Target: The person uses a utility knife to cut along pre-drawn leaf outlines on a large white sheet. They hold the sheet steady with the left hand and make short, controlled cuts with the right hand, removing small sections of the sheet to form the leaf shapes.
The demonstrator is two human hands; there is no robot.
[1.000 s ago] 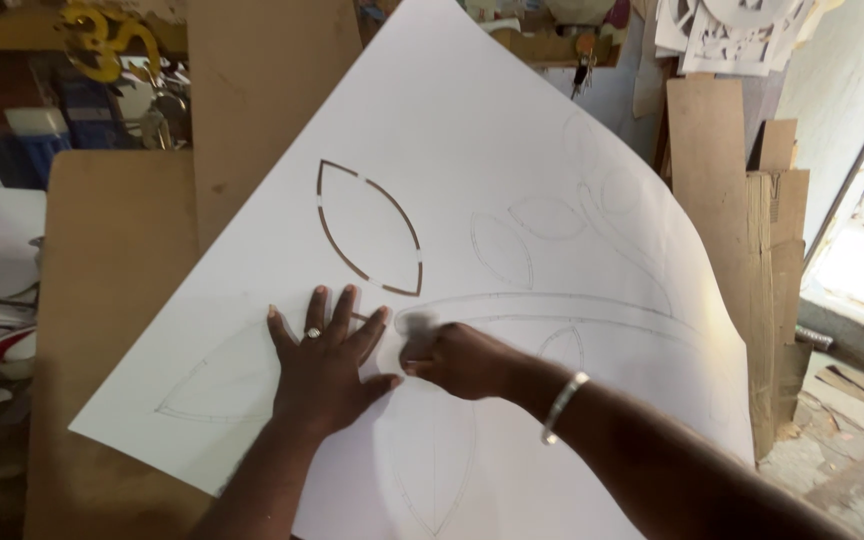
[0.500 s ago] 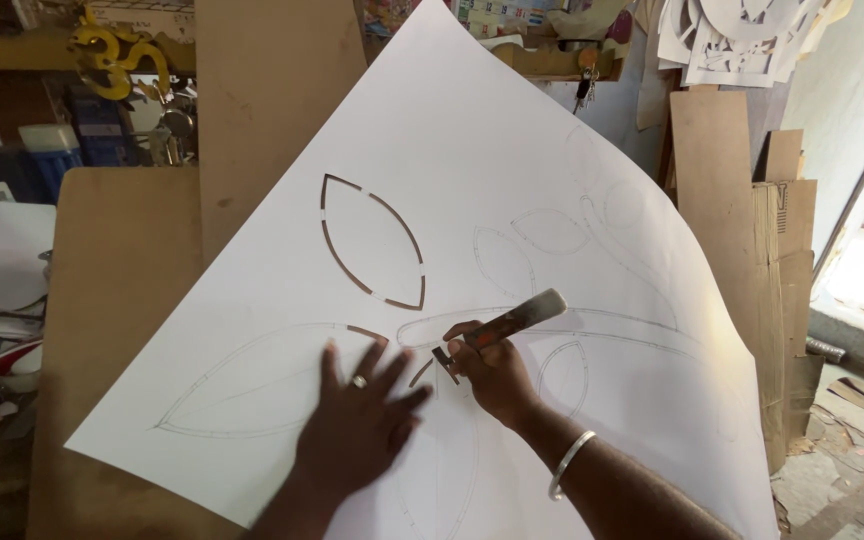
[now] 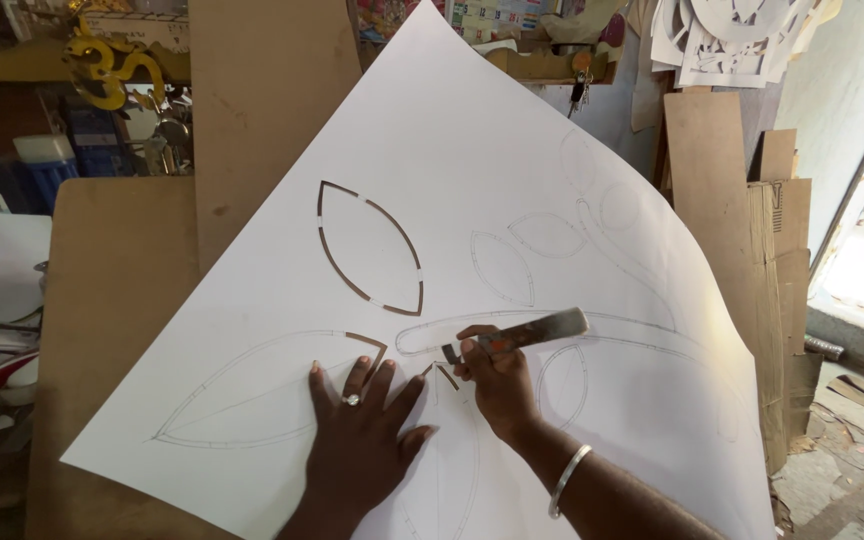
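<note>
The right hand (image 3: 497,385) is clenched around a flat metal knife (image 3: 517,335), its tip down on the big white sheet (image 3: 512,170) just beside the fingertips of the left hand (image 3: 362,440), which lies flat with fingers spread, holding nothing and pressing the sheet against the brown board (image 3: 102,300) underneath. The likeliest trouble is the blade slipping sideways toward those spread fingers, since the cut runs so close to them; a slip could also run the cut off its pencilled line or tear the thin strips between the slots. One leaf outline (image 3: 367,250) above the hands is already cut around most of its edge, and a larger leaf (image 3: 252,390) to the left is cut only at its tip. The sheet overhangs the board at the right, so it may flex or shift if the pressing hand eases.
</note>
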